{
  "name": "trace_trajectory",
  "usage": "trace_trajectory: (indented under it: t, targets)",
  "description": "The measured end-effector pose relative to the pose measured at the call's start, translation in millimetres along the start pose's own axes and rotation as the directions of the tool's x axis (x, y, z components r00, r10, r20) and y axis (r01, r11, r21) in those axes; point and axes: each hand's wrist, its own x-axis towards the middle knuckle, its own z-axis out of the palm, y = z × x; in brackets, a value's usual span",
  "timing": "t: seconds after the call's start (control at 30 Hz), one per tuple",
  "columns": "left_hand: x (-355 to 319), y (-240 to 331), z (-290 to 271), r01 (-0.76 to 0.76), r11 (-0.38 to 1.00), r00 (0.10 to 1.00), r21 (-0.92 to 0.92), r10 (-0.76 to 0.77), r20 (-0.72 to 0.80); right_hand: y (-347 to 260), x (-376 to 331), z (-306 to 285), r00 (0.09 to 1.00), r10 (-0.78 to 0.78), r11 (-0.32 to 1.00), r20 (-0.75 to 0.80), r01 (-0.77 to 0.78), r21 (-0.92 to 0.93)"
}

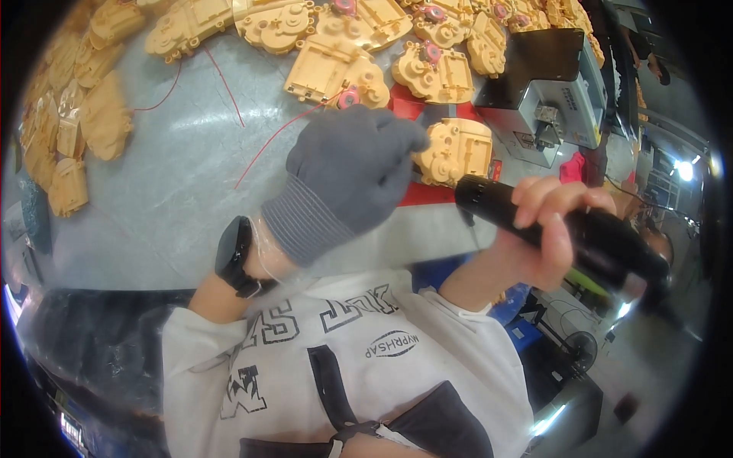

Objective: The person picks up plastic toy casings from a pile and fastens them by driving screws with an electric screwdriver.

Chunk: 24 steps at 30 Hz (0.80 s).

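Observation:
My left hand (351, 172), in a grey knitted glove, has its fingers curled. Its fingertips are at the left edge of a yellow plastic housing (462, 149) with moulded gear bosses, which lies on a red fixture (427, 195). My bare right hand (546, 229) is wrapped round a black cylindrical electric screwdriver (485, 200), held aslant just to the near right of the housing. The tool's front end points toward the housing; no bit can be made out. The undersides of the left fingers are hidden.
More yellow housings (336, 69), some with red round parts, crowd the far side of the grey table (175, 198); others (107, 114) pile up at the left. Thin red wires (267, 141) trail across it. A boxy metal machine (534, 107) stands at the right.

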Motion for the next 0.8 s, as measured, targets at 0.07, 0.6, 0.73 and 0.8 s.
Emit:
trace_trajectory:
  t: [0.07, 0.6, 0.73, 0.8]
  targets:
    - [7, 10, -5, -0.051, 0.996, 0.996, -0.079, 0.045, -0.074, 3, 0, 4, 1.000, 0.006, 1.000, 0.004, -0.006, 0.001]
    - [56, 55, -21, -0.390, 0.904, 0.912, -0.176, 0.353, -0.209, 4, -10, 5, 0.930, -0.035, 0.967, -0.365, -0.061, -0.248]
    - [59, 76, -25, -0.400, 0.900, 0.913, -0.171, 0.375, -0.161, 12, -7, -14, 0.994, 0.066, 0.862, 0.091, -0.103, 0.496]
    - [65, 82, -22, -0.391, 0.899, 0.920, -0.197, 0.378, -0.104, 22, -6, -15, 0.994, 0.077, 0.866, 0.081, -0.107, 0.489]
